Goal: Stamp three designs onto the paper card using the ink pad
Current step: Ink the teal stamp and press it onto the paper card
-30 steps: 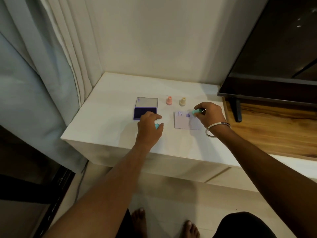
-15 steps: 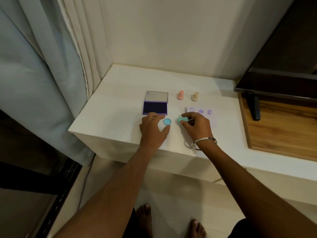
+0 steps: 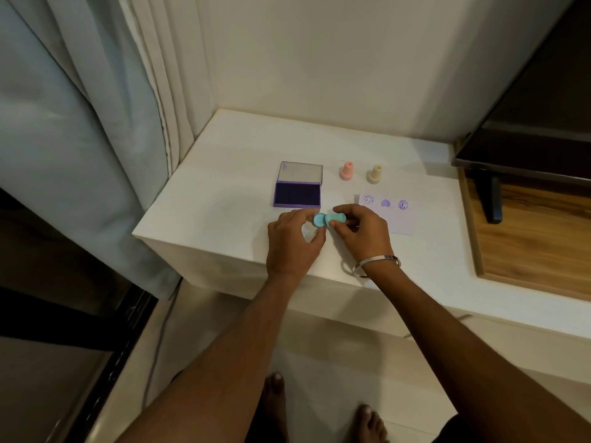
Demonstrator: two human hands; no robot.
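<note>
The white paper card [image 3: 396, 219] lies on the white counter [image 3: 230, 199] and carries three purple prints in a row along its far edge. My right hand [image 3: 361, 231] holds a teal stamp [image 3: 335, 218] sideways just left of the card. My left hand [image 3: 292, 241] pinches the round teal stamp cap [image 3: 319, 220] right against the stamp's end. The purple ink pad [image 3: 297, 194] lies open behind my left hand, lid [image 3: 300, 172] raised. A pink stamp [image 3: 346, 170] and a yellow stamp [image 3: 374, 174] stand upright behind the card.
A dark TV screen [image 3: 527, 123] on a black foot [image 3: 491, 199] stands on a wooden surface [image 3: 531, 238] at the right. Grey curtains [image 3: 80, 123] hang at the left. The counter's front edge runs just below my wrists; my bare feet show on the floor.
My right hand lifted the teal stamp off the card and carried it left. My left hand raised the cap from the counter, and the cap and stamp now meet.
</note>
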